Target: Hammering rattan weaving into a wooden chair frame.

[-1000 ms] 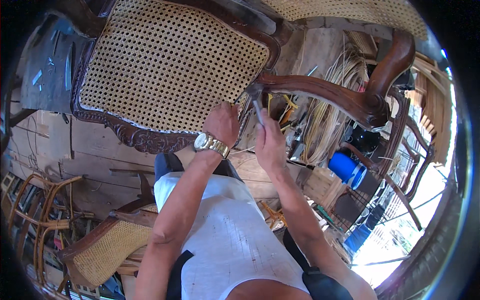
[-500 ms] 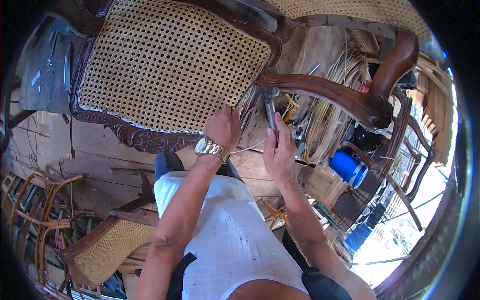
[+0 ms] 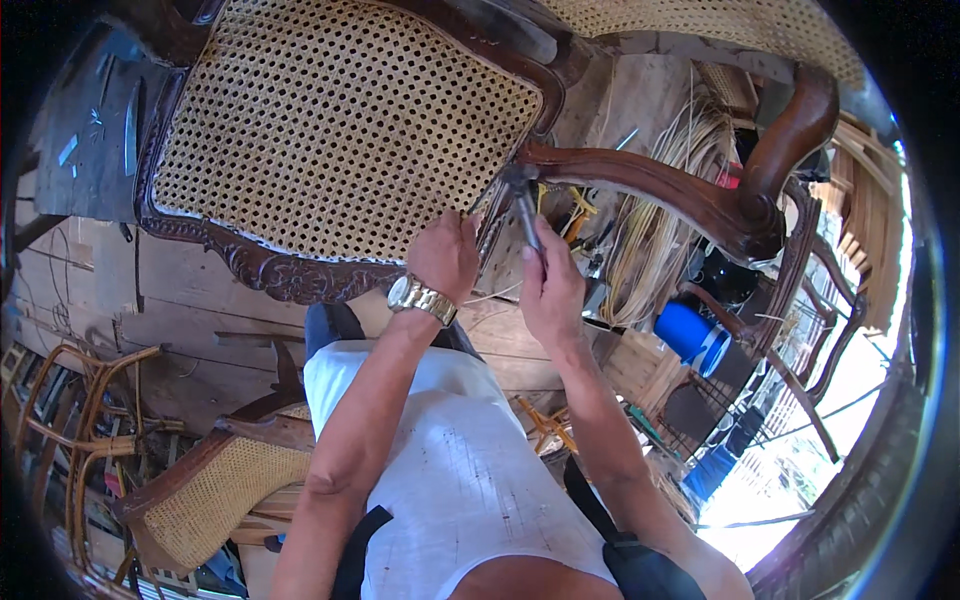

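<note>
A woven cane panel (image 3: 350, 130) sits inside a dark carved wooden chair frame (image 3: 285, 283) in front of me. At the panel's near right corner my left hand (image 3: 443, 258), with a metal-banded watch (image 3: 422, 298) on its wrist, is closed in a pinch. What its fingertips hold is too small to make out. My right hand (image 3: 553, 295) grips a hammer (image 3: 527, 215) by its handle, beside the frame's right edge. The hammer's head is up near the joint with the curved wooden arm (image 3: 640, 180), a short way from my left fingertips.
Bundled cane strands (image 3: 665, 200) lie to the right, with a blue container (image 3: 692, 335) nearer me. A dark board with a blade (image 3: 132, 130) is at the left. Another cane-panelled piece (image 3: 220, 495) and a bent rattan frame (image 3: 90, 430) stand lower left.
My right hand has shifted slightly left with the hammer, whose head is now closer to the frame's edge and my left fingers. My left hand stays nearly in place.
</note>
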Tool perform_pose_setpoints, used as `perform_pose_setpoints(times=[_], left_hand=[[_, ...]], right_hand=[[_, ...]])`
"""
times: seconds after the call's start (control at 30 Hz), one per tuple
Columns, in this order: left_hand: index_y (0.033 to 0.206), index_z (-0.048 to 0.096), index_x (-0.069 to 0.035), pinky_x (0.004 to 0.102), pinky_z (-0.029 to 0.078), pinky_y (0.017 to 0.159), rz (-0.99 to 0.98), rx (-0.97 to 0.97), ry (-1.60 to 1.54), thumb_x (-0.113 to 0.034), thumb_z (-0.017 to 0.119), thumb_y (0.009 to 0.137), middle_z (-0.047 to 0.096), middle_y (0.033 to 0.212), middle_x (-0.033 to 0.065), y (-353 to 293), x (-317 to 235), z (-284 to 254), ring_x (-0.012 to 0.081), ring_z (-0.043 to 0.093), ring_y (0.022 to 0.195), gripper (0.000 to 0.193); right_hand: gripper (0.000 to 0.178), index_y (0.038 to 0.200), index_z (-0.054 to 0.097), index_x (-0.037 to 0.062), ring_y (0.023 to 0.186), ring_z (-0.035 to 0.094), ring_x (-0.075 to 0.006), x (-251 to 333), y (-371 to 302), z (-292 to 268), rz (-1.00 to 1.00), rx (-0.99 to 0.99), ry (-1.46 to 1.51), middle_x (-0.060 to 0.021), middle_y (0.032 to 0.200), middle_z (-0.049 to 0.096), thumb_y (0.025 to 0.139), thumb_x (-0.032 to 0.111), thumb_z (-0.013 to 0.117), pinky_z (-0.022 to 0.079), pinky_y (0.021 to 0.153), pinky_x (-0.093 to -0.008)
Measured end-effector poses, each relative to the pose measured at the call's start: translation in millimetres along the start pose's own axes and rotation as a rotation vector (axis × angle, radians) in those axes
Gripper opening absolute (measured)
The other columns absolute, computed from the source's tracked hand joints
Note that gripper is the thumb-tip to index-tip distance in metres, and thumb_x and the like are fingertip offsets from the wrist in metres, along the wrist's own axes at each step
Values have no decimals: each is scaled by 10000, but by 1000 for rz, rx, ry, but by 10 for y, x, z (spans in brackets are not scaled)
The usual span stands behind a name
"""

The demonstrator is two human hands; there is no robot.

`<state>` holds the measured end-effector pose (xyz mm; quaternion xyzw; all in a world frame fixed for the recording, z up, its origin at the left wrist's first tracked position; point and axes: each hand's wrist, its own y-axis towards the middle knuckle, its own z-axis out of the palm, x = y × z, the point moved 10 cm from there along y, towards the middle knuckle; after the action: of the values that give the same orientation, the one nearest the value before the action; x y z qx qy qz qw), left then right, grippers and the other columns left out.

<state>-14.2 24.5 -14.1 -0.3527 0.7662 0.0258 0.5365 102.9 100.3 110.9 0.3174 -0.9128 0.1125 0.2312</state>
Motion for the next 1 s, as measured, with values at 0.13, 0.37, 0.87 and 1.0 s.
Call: perform_pose_setpoints(times=[0.13,0.37,0.87,1.0], left_hand=[[815,581,-7,564,477,602,-19,19,-11,-274,557,1028,630,705,253,-189,85,-23,476,627,690,343],[842,569,-6,557,448,606,-23,-10,-80,-252,528,1037,604,698,265,-165,56,-98,478,607,685,317],[929,579,11,549,546,662,-78,86,85,-291,525,1041,687,855,274,-171,-52,0,469,677,773,327],[939,584,14,551,546,667,-77,64,72,-297,520,1042,689,867,275,-140,-31,23,471,676,770,333]], right_hand=[[391,1367,573,9,720,652,-191,-28,-206,-283,83,-111,117,-146,973,680,979,46,610,529,639,-314],[406,1366,582,-2,604,466,-47,-124,-425,-419,50,-168,141,-10,828,601,963,19,614,397,540,-221],[443,1403,536,37,827,650,-326,-150,-209,55,0,-4,26,-221,1049,631,962,5,572,542,704,-394],[455,1417,522,32,890,645,-392,-106,-230,36,-9,-19,26,-227,1062,616,964,22,565,547,759,-427]])
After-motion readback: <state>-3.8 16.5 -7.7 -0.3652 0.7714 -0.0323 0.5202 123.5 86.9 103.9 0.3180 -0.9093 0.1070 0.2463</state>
